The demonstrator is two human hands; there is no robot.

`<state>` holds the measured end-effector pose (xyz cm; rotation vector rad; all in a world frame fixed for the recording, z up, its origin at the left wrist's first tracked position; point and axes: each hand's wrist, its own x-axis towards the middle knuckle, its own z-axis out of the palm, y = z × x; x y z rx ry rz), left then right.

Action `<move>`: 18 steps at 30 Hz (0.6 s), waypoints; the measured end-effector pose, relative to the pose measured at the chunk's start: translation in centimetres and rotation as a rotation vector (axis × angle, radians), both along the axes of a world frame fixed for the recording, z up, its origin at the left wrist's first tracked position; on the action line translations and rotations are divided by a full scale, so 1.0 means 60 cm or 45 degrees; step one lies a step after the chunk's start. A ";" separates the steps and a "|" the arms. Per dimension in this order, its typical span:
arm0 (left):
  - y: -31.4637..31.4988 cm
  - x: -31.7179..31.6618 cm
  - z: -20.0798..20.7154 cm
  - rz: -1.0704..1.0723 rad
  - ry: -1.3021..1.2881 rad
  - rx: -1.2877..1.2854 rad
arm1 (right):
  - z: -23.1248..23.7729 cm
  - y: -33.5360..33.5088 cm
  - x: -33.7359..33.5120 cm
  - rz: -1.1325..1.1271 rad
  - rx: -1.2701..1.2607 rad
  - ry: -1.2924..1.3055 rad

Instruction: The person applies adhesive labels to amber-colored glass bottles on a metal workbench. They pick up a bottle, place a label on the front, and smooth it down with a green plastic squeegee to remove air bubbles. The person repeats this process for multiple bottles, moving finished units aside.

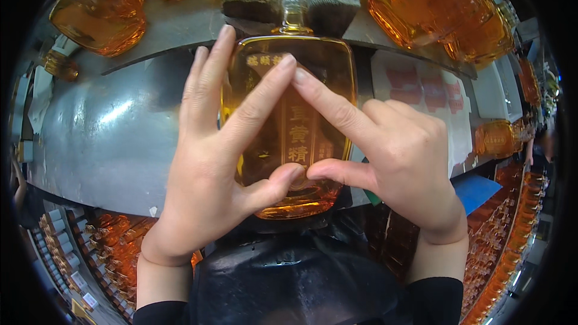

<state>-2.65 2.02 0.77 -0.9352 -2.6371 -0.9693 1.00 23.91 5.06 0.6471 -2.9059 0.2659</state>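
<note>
A flat glass bottle of amber liquid lies on its back in front of me, its neck pointing away. Gold lettering runs down its face, over a paler vertical band. The bottle's neck rests in a dark notched block. My left hand is spread, with index finger and thumb laid on the bottle's face and the other fingers along its left edge. My right hand stretches out index finger and thumb against the face, its other fingers curled. The two index fingertips meet near the upper middle, and the thumb tips nearly touch lower down.
Several filled amber bottles stand along the far side of the metal table. A white sheet with reddish shapes lies right of the bottle, near a blue flat piece. Rows of bottles fill the lower right and lower left.
</note>
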 end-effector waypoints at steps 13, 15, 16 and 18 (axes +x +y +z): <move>0.002 -0.001 0.006 -0.045 -0.139 0.101 | 0.003 -0.004 -0.003 -0.028 0.035 -0.025; 0.003 0.001 0.008 -0.047 -0.166 0.112 | 0.001 -0.001 -0.004 0.000 0.050 -0.011; 0.004 0.002 0.009 -0.043 -0.170 0.110 | -0.001 0.003 -0.005 0.027 0.078 -0.002; 0.002 0.002 0.006 -0.055 -0.176 0.114 | 0.004 0.012 -0.006 -0.002 -0.222 -0.120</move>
